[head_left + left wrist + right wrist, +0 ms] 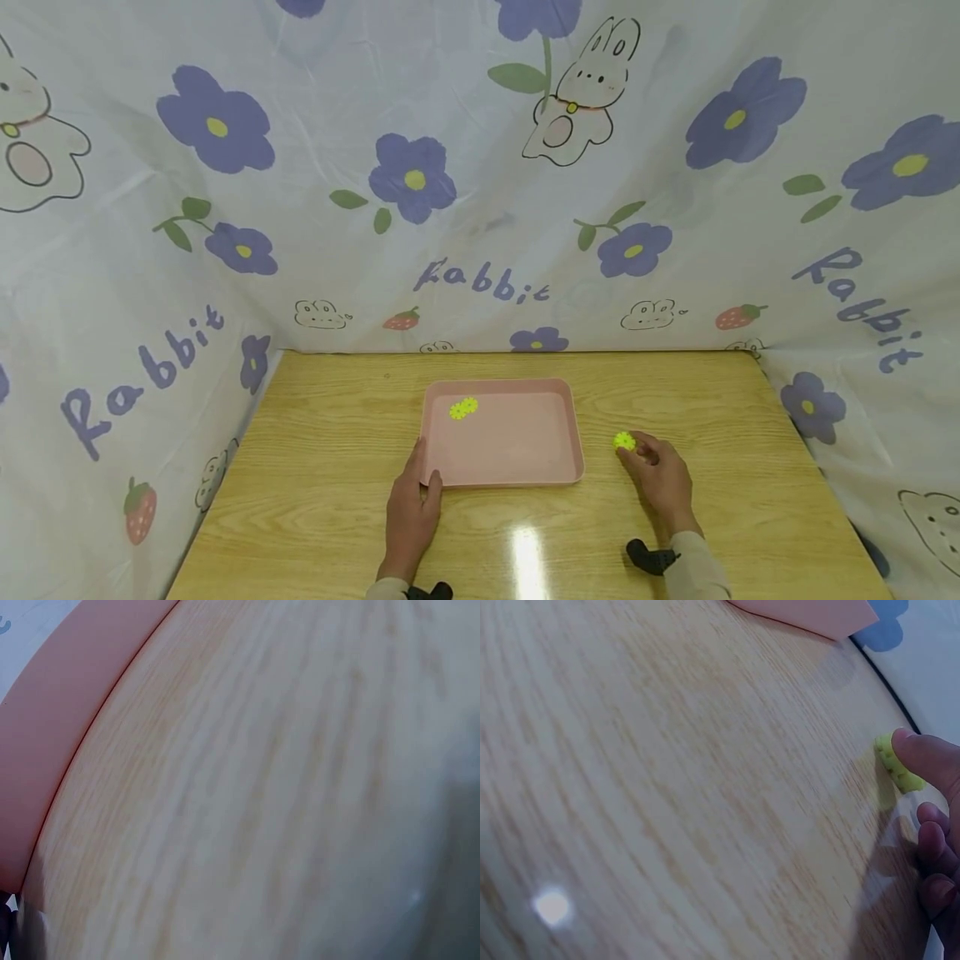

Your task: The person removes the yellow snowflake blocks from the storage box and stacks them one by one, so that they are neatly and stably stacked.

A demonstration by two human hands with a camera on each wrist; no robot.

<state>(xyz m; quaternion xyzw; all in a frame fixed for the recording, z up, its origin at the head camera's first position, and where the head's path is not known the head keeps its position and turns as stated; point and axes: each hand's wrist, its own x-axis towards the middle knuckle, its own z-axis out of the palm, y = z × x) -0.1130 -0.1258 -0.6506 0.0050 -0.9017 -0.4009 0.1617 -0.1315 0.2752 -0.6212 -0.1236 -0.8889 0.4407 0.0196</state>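
Note:
A pink rectangular tray [502, 482] lies on the wooden table. My left hand [412, 512] holds its near left corner, with the thumb at the front rim and the fingers along the left side. Inside the tray, toward the far left, two yellow-green flower-shaped pieces [462, 408] lie touching or overlapping. Right of the tray, my right hand [663, 483] pinches another yellow-green flower-shaped piece [624, 442] between thumb and fingers. The right wrist view shows this piece [900, 763] on edge, close to the tabletop. Only the tray's outer wall [67, 712] appears in the left wrist view.
The wooden table [330, 433] stretches out around the tray on all sides. A white cloth [480, 233] printed with rabbits and purple flowers hangs behind the table and along both sides. Black wrist straps [651, 557] sit near the sleeves.

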